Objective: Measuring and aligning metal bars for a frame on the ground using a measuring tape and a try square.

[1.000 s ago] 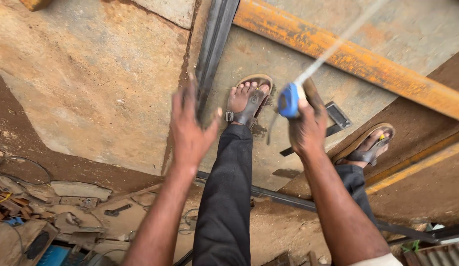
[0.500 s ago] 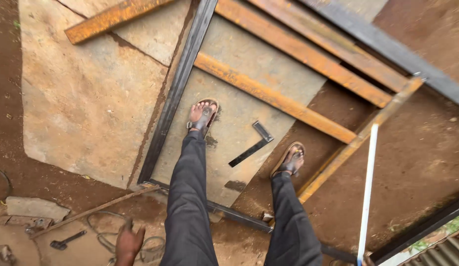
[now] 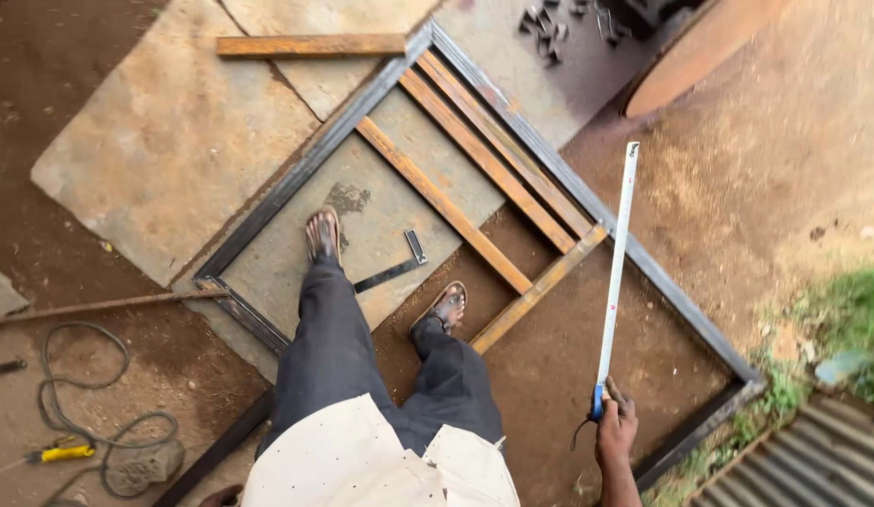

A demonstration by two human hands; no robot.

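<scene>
**Tape stretched across a steel frame on the ground**

A large dark steel frame lies on slab and dirt, rusty orange bars crossing inside it. The person stands within, sandalled feet either side of a steel square. The right hand is clenched round a tape measure, its blade reaching far and unsupported; it could buckle. The left hand is out of view. A cable coils near left, a trip risk; open dirt lies right.

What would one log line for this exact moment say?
right hand: grips blue tape measure, blade extended over dark metal frame | left hand: out of view | try square: on slab between feet
</scene>
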